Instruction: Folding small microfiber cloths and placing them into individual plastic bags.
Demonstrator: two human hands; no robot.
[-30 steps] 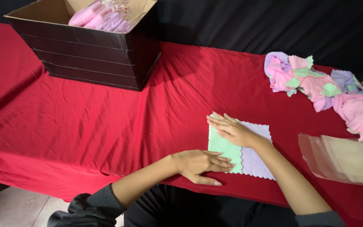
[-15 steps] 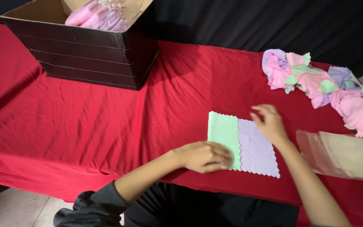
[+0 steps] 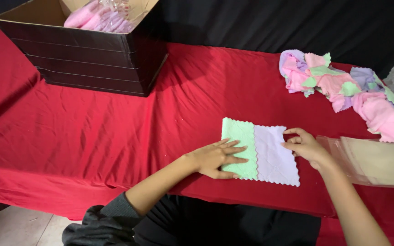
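Observation:
A green cloth (image 3: pixel 238 136) and a lilac cloth (image 3: pixel 274 157) with wavy edges lie flat side by side on the red tablecloth (image 3: pixel 115 127), the lilac one overlapping the green. My left hand (image 3: pixel 217 158) rests flat, fingers spread, on the green cloth's lower part. My right hand (image 3: pixel 304 145) pinches the right edge of the lilac cloth with curled fingers.
A dark cardboard box (image 3: pixel 87 59) with pink cloths and clear wrap stands at the back left. A heap of pink, green and lilac cloths (image 3: pixel 338 86) lies at the back right. Clear plastic bags (image 3: pixel 375 159) are stacked right of my right hand.
My right hand swept from the cloths' left part to the right, flattening the lilac cloth, and now grips its right edge. My left hand slid up onto the green cloth.

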